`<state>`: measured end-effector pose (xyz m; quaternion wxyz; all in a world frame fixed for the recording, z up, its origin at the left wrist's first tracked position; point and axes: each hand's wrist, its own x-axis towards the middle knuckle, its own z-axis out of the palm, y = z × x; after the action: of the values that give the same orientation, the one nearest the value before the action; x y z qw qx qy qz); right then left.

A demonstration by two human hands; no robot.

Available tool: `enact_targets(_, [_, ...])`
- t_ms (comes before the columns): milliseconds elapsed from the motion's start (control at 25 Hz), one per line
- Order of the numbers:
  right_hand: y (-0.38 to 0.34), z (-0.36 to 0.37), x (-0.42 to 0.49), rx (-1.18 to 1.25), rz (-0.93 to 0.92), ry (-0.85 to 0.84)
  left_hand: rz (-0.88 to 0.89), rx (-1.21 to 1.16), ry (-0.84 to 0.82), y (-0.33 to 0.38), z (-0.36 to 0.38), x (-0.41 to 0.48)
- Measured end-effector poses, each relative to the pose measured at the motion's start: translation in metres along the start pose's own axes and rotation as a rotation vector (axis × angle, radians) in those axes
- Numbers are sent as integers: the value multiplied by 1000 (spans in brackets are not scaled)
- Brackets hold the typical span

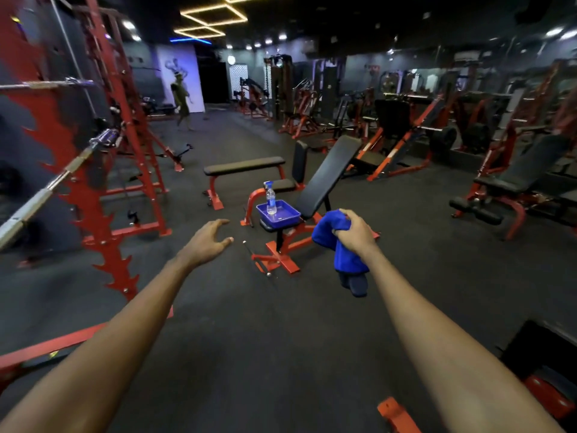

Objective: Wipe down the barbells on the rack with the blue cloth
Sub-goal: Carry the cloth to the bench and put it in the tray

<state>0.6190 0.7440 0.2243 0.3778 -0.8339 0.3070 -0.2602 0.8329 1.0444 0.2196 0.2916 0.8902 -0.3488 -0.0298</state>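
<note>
Our right hand [354, 232] grip bunches soft blue cloth [338, 245]; left hand [207, 242] grip spread, empty; steel barbell [50, 192] on red rack [103, 214] at left.

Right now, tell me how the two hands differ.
The left hand is open, fingers spread, holding nothing; the right hand grips the blue cloth, bunched and hanging below it. The left reaches toward the rack side; the right sits nearer the bench. Both are bare and stretched forward.

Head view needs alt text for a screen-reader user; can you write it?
A person's right hand holds a blue cloth while the left hand reaches out open. Barbells rest on a red rack at left; ahead, a spray bottle stands in a blue tray.
</note>
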Motion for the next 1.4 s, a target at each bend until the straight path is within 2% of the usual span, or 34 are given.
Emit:
enact_targets(240, [9, 75, 131, 52, 44, -62, -47, 55, 12, -47, -12, 118])
enact_targets(760, [-36, 277, 385, 76, 154, 20, -14, 26, -50, -194, -50, 421])
enact_targets(1080, [-23, 372, 556, 37, 169, 56, -14, -9, -92, -289, -28, 614])
enact_targets(1240, [-12, 406, 642, 51, 225, 97, 3, 7, -173, -320, -25, 713])
enact_targets(1400, [-11, 437, 715, 46, 275, 139, 30, -19, -156, -349, -25, 808])
